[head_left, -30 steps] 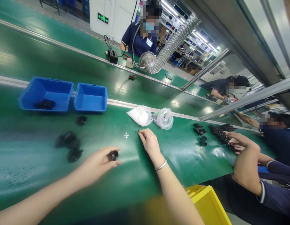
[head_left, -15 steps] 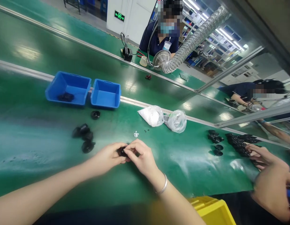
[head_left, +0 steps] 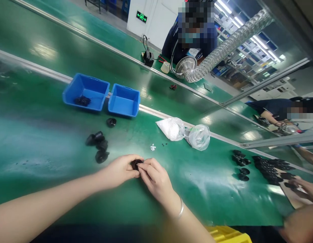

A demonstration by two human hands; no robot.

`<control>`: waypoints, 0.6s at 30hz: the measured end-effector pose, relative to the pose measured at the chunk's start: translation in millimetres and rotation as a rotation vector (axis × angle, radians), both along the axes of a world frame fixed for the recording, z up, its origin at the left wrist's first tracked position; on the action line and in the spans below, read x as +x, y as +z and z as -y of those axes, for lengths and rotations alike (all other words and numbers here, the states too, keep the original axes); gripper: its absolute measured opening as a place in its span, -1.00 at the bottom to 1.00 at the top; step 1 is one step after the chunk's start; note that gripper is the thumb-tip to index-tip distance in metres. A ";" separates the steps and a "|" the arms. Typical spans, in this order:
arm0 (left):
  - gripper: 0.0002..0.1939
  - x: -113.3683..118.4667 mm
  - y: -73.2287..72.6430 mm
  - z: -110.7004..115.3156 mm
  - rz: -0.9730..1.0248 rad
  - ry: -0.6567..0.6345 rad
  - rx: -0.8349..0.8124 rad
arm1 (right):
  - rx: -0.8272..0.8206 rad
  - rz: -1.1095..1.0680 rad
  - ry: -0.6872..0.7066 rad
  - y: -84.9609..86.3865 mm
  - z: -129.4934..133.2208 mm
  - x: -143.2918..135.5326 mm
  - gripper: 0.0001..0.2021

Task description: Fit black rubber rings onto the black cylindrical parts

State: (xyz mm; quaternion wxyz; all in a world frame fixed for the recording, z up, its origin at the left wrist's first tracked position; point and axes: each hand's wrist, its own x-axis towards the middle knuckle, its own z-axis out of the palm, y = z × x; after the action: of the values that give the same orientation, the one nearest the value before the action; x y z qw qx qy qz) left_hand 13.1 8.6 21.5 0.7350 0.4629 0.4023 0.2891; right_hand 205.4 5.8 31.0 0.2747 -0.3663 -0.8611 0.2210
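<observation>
My left hand (head_left: 123, 170) is closed around a small round black plastic part (head_left: 136, 164), its hollow side showing. At that part's opening, the pinched fingers of my right hand (head_left: 155, 177) touch the rim or inside; anything between the fingertips is too small to make out. Just beyond my hands lie a little cluster of white pieces (head_left: 153, 147) and some tiny dark bits (head_left: 164, 144). Several black plastic parts (head_left: 99, 145) sit in a group to the left, with a single black ring-shaped part (head_left: 111, 122) farther back.
Two blue bins (head_left: 124, 101) stand along the metal rail; the left one holds dark parts. Clear plastic bags (head_left: 171, 129) lie by the rail. More black parts (head_left: 267, 168) are piled at right near a co-worker's hand (head_left: 307, 187). A yellow crate (head_left: 228, 234) is below the table edge.
The view has shifted, moving the scene rightward. The black part in my left hand has tilted, showing its hollow. My right fingertips remain at it. The co-worker's hand at right has drawn back.
</observation>
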 end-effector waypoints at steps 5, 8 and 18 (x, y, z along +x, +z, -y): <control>-0.47 -1.7 -0.8 -2.3 0.034 0.045 -0.051 | 0.051 0.080 0.052 -3.8 3.1 3.2 -0.58; -0.45 -2.0 -2.4 -3.0 0.045 0.059 -0.068 | 0.053 0.084 0.070 -5.9 3.4 3.4 -0.53; -0.50 -5.8 -4.6 -4.8 0.025 0.058 -0.027 | 0.052 0.114 0.080 -6.0 0.9 -1.6 -0.47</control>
State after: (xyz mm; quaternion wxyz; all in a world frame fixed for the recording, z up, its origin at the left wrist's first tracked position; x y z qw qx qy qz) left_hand 7.3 13.3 16.9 0.7377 0.4371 0.4102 0.3106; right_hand 203.9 4.8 25.0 0.2257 -0.3362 -0.8948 0.1883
